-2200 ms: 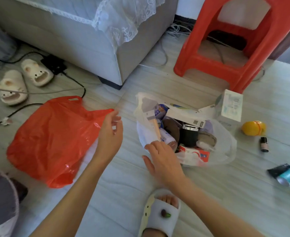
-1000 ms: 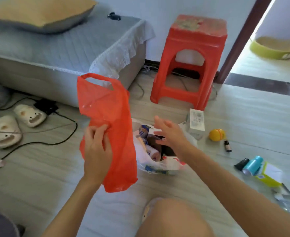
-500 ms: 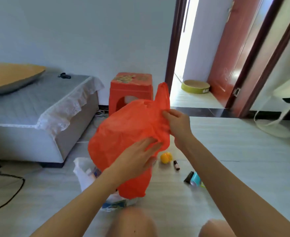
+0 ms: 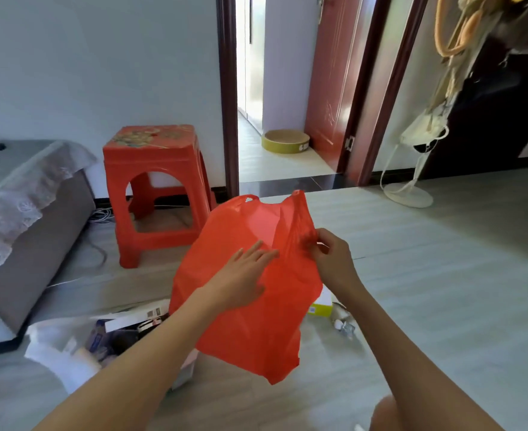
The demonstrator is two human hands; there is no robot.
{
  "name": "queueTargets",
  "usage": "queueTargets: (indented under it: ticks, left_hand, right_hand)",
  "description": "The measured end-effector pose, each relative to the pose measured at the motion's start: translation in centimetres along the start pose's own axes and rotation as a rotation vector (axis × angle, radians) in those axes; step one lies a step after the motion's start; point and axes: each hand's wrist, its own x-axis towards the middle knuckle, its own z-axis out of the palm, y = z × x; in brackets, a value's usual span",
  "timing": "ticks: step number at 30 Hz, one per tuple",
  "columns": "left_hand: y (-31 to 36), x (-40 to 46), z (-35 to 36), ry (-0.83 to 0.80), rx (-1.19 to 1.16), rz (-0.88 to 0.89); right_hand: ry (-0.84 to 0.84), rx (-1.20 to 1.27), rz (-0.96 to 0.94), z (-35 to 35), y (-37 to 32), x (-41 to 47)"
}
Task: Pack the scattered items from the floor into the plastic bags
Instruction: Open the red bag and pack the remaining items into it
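Nearest the camera, the person's two forearms reach forward and hold the red plastic bag (image 4: pixel 256 306) up off the floor. The left hand (image 4: pixel 241 284) lies flat against the film with its fingers straight, while the right hand (image 4: pixel 331 259) pinches the gathered edge near one handle. The mouth looks closed, so the thin layers may cling together; a hard tug from the pinch could tear the film or the handle, and the flat left hand could slide off without parting anything.

Below and left, the white plastic bag (image 4: pixel 57 353) sits on the floor, already holding boxes and bottles. It gapes and could tip if bumped. A yellow box (image 4: pixel 320 309) and small items (image 4: pixel 343 326) lie behind the red bag, partly hidden and easy to miss. Farther back stands the red stool (image 4: pixel 153 194).
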Motion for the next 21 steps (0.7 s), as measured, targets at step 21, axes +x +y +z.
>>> queueTargets:
  ticks: [21]
  left_hand:
    - [-6.1, 2.3, -0.8, 0.589, -0.76, -0.838]
  right_hand:
    - [0.332, -0.097, -0.254, -2.1, 1.6, 0.8]
